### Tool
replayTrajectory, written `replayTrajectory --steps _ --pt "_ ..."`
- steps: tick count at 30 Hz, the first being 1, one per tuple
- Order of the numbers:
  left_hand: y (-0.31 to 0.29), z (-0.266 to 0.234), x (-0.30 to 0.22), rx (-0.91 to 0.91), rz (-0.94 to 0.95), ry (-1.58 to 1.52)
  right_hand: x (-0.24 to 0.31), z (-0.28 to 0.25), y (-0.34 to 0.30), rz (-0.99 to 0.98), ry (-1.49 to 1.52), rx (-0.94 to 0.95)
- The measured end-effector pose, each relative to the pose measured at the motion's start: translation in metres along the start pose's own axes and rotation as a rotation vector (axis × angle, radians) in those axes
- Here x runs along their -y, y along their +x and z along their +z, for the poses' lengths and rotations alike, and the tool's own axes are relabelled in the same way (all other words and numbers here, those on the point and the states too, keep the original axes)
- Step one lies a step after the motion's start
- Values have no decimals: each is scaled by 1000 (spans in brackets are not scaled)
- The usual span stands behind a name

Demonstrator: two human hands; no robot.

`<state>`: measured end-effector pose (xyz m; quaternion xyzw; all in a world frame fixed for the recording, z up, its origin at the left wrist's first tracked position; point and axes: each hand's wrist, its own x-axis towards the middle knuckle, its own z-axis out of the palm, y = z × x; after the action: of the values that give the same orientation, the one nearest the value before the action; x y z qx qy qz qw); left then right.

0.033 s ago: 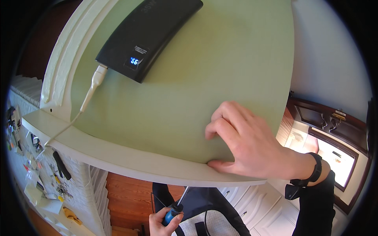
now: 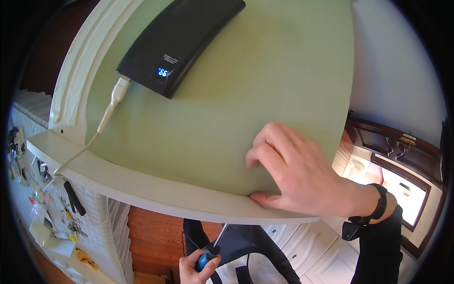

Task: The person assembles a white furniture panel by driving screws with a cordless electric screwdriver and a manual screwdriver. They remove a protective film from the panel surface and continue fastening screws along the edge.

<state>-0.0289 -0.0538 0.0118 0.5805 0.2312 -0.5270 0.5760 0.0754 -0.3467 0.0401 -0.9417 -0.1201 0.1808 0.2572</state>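
Note:
My left hand is closed round the blue and black handle of a screwdriver. The metal shaft points up to the underside of a white board edge; its tip is hidden behind that edge. My right hand rests on a pale green panel, fingers bent and apart from the thumb, which lies along the inner side of the white edge. Nothing shows in its grasp. A black strap circles the right wrist.
A black power bank with a lit display lies on the panel, a white cable plugged into it and running over the left edge. Left and below, a white-covered surface holds several small tools and parts. White drawers stand lower right.

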Motion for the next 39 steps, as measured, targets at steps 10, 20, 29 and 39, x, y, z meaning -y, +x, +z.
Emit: replayTrajectory --steps 10,20,29,39 --pt "-1 3 1 -15 6 -6 0 9 9 -273 -143 27" --pt "1 7 3 -16 1 -33 -14 -5 11 -212 9 125" --pt "0 7 4 -11 8 -45 4 -1 14 -24 26 112" --pt "0 9 6 -17 14 -45 -3 2 16 -185 -38 123"
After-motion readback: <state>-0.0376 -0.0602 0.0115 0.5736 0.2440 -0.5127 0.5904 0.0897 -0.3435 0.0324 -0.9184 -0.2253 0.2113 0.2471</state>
